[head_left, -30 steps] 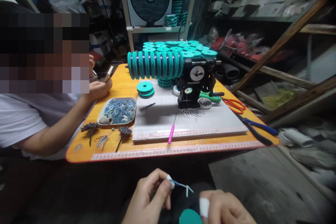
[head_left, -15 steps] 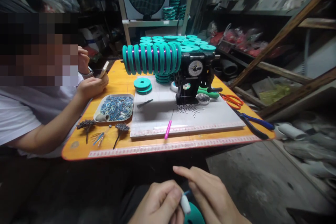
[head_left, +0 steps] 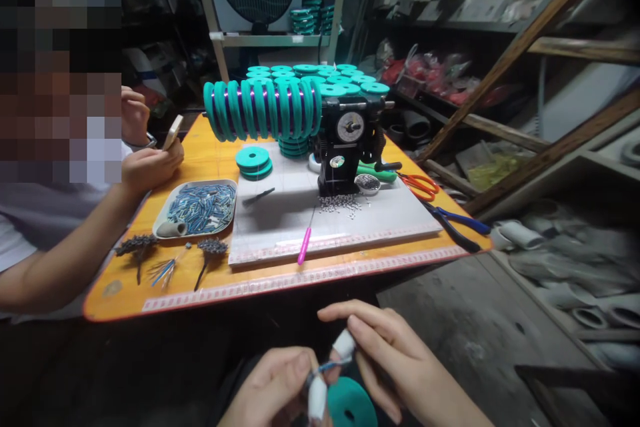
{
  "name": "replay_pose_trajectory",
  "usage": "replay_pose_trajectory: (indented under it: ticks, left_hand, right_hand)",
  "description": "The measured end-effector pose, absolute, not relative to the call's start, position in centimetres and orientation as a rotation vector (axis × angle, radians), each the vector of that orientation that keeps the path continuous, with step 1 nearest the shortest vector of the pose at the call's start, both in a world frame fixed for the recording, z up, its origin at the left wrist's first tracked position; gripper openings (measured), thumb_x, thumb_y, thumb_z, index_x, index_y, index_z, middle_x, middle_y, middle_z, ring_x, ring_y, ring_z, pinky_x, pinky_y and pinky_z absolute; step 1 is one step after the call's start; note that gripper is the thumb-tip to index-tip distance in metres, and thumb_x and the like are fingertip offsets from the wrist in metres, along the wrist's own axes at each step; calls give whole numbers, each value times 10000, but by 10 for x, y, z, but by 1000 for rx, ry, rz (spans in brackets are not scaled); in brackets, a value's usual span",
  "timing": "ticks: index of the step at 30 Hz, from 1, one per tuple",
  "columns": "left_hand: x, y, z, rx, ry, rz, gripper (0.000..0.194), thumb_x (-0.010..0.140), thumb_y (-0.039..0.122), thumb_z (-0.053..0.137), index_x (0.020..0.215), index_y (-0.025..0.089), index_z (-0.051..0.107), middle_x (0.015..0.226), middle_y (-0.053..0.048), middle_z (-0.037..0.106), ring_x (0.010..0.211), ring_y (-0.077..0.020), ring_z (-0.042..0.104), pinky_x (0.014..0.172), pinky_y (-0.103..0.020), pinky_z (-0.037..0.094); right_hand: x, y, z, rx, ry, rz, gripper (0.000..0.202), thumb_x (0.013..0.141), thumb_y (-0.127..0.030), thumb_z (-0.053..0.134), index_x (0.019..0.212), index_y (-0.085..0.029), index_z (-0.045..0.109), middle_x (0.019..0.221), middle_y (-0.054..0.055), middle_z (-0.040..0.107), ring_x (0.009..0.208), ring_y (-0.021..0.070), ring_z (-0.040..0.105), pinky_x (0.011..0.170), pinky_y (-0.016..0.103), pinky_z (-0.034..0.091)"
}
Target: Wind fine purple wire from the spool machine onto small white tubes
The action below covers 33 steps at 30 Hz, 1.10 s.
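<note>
At the bottom of the view, my left hand (head_left: 280, 383) pinches one end of a small blue piece (head_left: 327, 367); a white wrap covers one of its fingertips. My right hand (head_left: 395, 360) is at the piece's other end, thumb and a white-wrapped finger close together, index finger stretched out. A teal spool (head_left: 351, 403) lies below and between the hands. On the table beyond stands a black winding machine (head_left: 340, 153) with a row of teal spools (head_left: 263, 110) on its shaft. A pink-handled hook (head_left: 305, 245) rests at the white board's (head_left: 280, 233) front edge.
A tray of blue pieces (head_left: 203, 207) stands left on the orange table (head_left: 120, 280). Orange-handled scissors (head_left: 420, 185) and blue-handled pliers (head_left: 463, 221) lie right. A person (head_left: 75, 240) at the left holds a phone (head_left: 173, 132). Small silver beads (head_left: 340, 203) lie before the machine.
The view has shifted, so the table sits further left. My hands have moved slightly left, and my right hand's thumb and wrapped finger have come to the blue piece.
</note>
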<state>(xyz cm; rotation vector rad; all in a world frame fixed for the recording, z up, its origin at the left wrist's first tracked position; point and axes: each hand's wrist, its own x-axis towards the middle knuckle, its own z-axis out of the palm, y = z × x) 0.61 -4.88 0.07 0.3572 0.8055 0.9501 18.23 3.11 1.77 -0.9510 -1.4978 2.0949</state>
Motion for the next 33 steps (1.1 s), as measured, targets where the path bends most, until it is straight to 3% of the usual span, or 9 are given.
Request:
replay_pose_trajectory:
  ticks: [2, 6, 9, 13, 19, 24, 29, 33]
  left_hand:
    - [1, -49, 1, 362, 777, 986, 427, 844, 505, 592, 644, 134, 521, 466, 28, 465, 474, -76, 495, 574, -211, 390]
    - [-6, -48, -3, 407, 731, 1024, 407, 886, 466, 529, 634, 148, 507, 433, 16, 466, 544, -130, 591, 593, -217, 438]
    - [-9, -47, -9, 446, 700, 1052, 431, 888, 477, 511, 613, 145, 506, 415, 8, 460, 540, -149, 610, 580, -222, 456]
    - [-10, -48, -13, 453, 692, 1062, 423, 892, 464, 508, 616, 143, 515, 394, 16, 441, 506, -142, 589, 582, -227, 471]
    - [-10, -47, -11, 416, 642, 1067, 414, 903, 445, 496, 617, 146, 515, 393, 20, 434, 506, -140, 595, 590, -223, 473]
    - [-9, -46, -14, 411, 626, 1079, 406, 897, 447, 505, 621, 149, 508, 395, 19, 442, 495, -137, 588, 581, -219, 462]
    - [-7, -48, -9, 411, 720, 1042, 428, 857, 493, 552, 605, 153, 492, 401, 26, 429, 459, -117, 530, 561, -225, 446]
    - [-6, -45, 7, 621, 1022, 976, 455, 833, 564, 556, 802, 114, 616, 558, -17, 553, 518, -91, 498, 507, -185, 338]
  right_hand:
    - [181, 30, 21, -1021, -1558, 1984, 428, 999, -479, 425, 1223, -160, 602, 590, -43, 594, 315, -6, 329, 354, 129, 227]
    - [181, 27, 24, -1062, -1645, 1917, 462, 1013, -483, 377, 1299, -172, 564, 547, -45, 588, 320, 10, 354, 374, 132, 274]
    - [183, 26, 23, -1066, -1680, 1844, 478, 1009, -513, 357, 1346, -220, 529, 763, 27, 714, 328, 4, 396, 383, 142, 326]
    - [183, 25, 22, -1056, -1700, 1783, 440, 1006, -529, 356, 1299, -263, 547, 934, 52, 745, 337, -8, 413, 393, 144, 343]
    - [182, 25, 23, -1002, -1706, 1833, 436, 1015, -514, 354, 1254, -200, 540, 734, 17, 724, 345, -6, 383, 401, 140, 311]
    - [183, 25, 16, -880, -1547, 2043, 375, 968, -491, 508, 1233, -227, 532, 919, 36, 695, 441, -15, 426, 402, 103, 329]
    - [184, 23, 10, -922, -1557, 1993, 366, 887, -433, 663, 1149, -197, 568, 902, 42, 668, 602, 44, 520, 456, 107, 430]
    - [182, 24, 15, -889, -1523, 2018, 315, 906, -433, 634, 1056, -171, 543, 816, 20, 667, 519, 21, 475, 435, 109, 395]
